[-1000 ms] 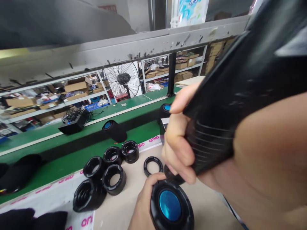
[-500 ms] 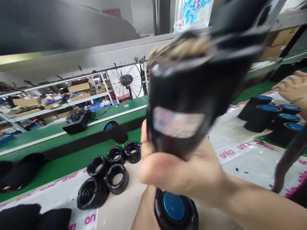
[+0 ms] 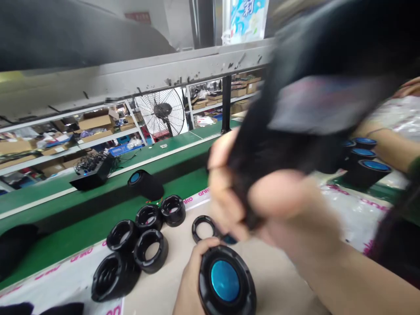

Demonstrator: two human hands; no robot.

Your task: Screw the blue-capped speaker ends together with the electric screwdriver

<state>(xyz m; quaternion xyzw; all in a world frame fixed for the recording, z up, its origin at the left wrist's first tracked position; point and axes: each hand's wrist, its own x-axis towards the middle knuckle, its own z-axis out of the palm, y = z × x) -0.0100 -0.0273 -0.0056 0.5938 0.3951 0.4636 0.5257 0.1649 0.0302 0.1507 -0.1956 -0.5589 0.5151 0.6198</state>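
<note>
My right hand [image 3: 278, 205] is closed around a bulky black tool [image 3: 295, 144] with a pale label, raised close to the camera. Motion blur hides its exact kind. Below it, my left hand [image 3: 190, 280] grips the side of a black round speaker [image 3: 241, 286], whose shiny blue disc faces up toward me. Just behind the speaker lies a thin black ring [image 3: 195, 231] on the beige work surface. The tool and the speaker are apart in the picture.
Several black hollow rings [image 3: 149, 251] cluster at left. Behind them, a dark speaker [image 3: 146, 186] lies on the green bench [image 3: 82, 218]. Several blue-topped black cylinders [image 3: 367, 173] stand at right, near another person's arm [image 3: 393, 146]. A shelf edge [image 3: 147, 81] crosses overhead; a fan [image 3: 160, 111] stands beyond.
My right hand has swung the black tool to the right and tilted it. The speaker and my left hand now show more fully, and the thin ring has come into sight. The view has shifted slightly.
</note>
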